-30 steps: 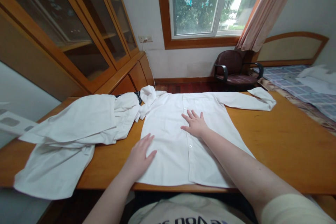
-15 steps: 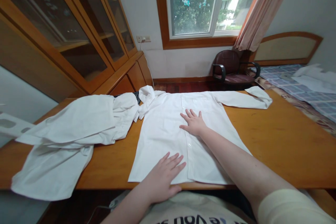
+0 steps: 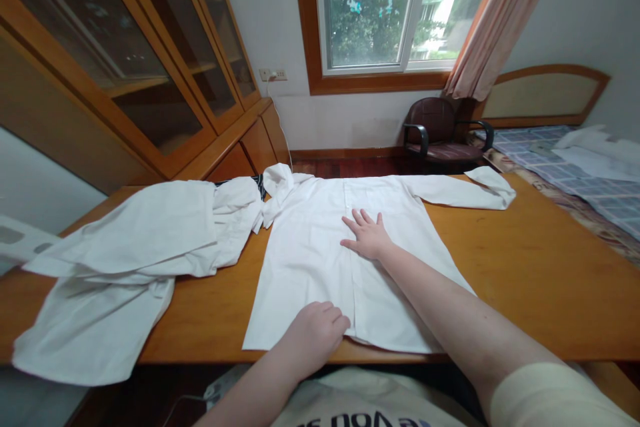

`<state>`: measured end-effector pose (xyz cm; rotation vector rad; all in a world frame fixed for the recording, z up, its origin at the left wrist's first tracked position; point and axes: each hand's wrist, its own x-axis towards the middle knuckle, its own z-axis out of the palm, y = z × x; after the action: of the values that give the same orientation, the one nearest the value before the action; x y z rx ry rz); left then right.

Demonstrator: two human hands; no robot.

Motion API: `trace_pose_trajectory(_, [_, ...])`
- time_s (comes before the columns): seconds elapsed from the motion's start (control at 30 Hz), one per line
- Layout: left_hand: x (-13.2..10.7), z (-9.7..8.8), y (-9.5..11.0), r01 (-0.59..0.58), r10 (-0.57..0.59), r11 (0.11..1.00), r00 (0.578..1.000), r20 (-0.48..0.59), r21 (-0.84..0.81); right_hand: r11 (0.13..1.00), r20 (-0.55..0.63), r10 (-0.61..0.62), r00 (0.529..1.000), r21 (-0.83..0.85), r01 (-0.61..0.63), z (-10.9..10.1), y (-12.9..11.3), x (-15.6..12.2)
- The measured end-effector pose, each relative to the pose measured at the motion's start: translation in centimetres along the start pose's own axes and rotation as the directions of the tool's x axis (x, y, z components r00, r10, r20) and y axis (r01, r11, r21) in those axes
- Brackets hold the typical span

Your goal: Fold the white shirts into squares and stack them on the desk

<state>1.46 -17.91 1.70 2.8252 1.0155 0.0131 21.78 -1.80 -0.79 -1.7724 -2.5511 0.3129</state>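
A white button-front shirt [image 3: 305, 260] lies spread on the wooden table, its front facing up. My left hand [image 3: 320, 335] has its fingers curled on the button strip by the hem, gripping the cloth there. The hem lifts slightly beside it. Higher on the shirt front, my right hand [image 3: 367, 235] rests flat with the fingers spread. One sleeve [image 3: 457, 190] stretches to the right with its cuff folded back; the other sleeve [image 3: 280, 187] is bunched at the upper left.
More white garments [image 3: 150, 227] lie heaped on the left of the table [image 3: 540, 280], one hanging over the front edge. Behind stand a glass-door cabinet [image 3: 220, 127] and a brown armchair [image 3: 433, 127]. A bed [image 3: 590, 160] is at the right.
My left hand has gone from lying flat with fingers stretched to curled on the shirt's front edge, where the hem now lifts a little. My right hand stays in place.
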Motion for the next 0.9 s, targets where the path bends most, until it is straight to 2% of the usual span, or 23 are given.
trace_pose_trajectory(0.07, [-0.2, -0.7, 0.0, -0.033, 0.033, 0.999, 0.998, 0.051, -0.008, 1.0, 0.012, 0.002, 1.0, 0.003, -0.002, -0.1, 0.0, 0.0])
trace_pose_trajectory(0.17, [-0.5, -1.8, 0.1, -0.015, 0.021, 0.998, 0.994, 0.106, -0.058, 1.0, 0.02, 0.004, 1.0, 0.001, -0.004, -0.2, 0.0, 0.0])
trace_pose_trajectory(0.37, [-0.3, -4.2, 0.8, -0.026, 0.078, 0.966, 0.978, 0.191, -0.258, 1.0, 0.011, 0.003, 1.0, 0.004, -0.003, -0.2, 0.0, 0.0])
trace_pose_trajectory(0.47, [0.7, -5.9, 0.0, -0.021, 0.06, 0.964, 0.989, 0.139, -0.265, 1.0, 0.009, 0.003, 1.0, 0.005, -0.003, -0.2, 0.0, -0.1])
trace_pose_trajectory(0.63, [3.7, -8.1, -1.5, 0.062, -0.063, 0.991, 0.998, 0.001, -0.115, 1.0, 0.008, 0.012, 1.0, 0.015, -0.012, -0.3, 0.1, 0.0])
trace_pose_trajectory(0.7, [4.9, -7.8, -0.7, -0.008, 0.009, 0.995, 1.0, 0.01, -0.1, 0.999, 0.026, 0.014, 1.0, 0.035, -0.015, -0.3, 0.3, 0.2])
trace_pose_trajectory(0.8, [6.1, -5.9, 1.8, -0.243, 0.257, 0.958, 0.963, 0.085, -0.151, 0.998, 0.062, 0.015, 0.998, 0.061, -0.019, -0.4, 0.6, 0.5])
trace_pose_trajectory(0.83, [6.4, -5.1, 2.8, -0.269, 0.283, 0.953, 0.955, 0.092, -0.136, 0.998, 0.066, 0.014, 0.998, 0.066, -0.019, -0.4, 0.6, 0.5])
trace_pose_trajectory(0.9, [6.7, -3.4, 4.2, -0.246, 0.251, 0.967, 0.964, 0.082, -0.073, 0.997, 0.058, 0.008, 0.998, 0.071, -0.012, -0.4, 0.7, 0.5])
